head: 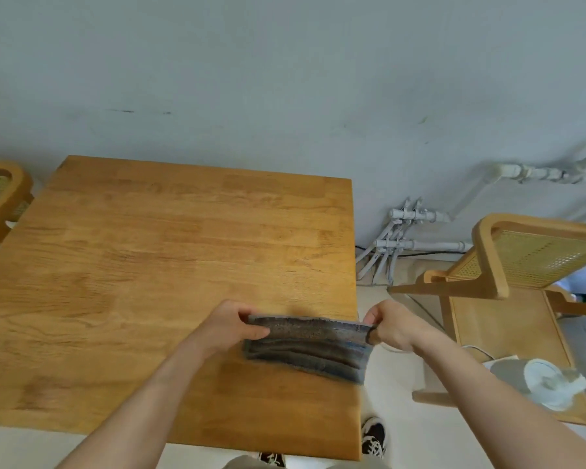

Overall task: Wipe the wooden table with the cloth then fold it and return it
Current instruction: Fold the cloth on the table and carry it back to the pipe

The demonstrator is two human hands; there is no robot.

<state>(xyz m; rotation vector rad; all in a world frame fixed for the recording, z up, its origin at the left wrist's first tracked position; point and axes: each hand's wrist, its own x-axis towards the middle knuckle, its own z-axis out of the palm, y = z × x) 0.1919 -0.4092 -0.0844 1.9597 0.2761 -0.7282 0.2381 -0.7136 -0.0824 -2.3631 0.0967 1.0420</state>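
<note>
A grey-blue cloth [307, 346], folded into a long strip, hangs above the right front part of the wooden table [149, 265]. My left hand [232, 328] pinches its upper left corner. Over the table's right edge, my right hand [389, 328] grips the upper right corner. The cloth is stretched taut between both hands, and its lower part droops toward the tabletop.
A wooden chair with a cane back [521, 262] stands to the right, with a grey-white object [542, 380] on its seat. Another chair [0, 198] sits at the far left. White pipes [403, 238] run along the wall. My shoes [372, 436] show below the table's front edge.
</note>
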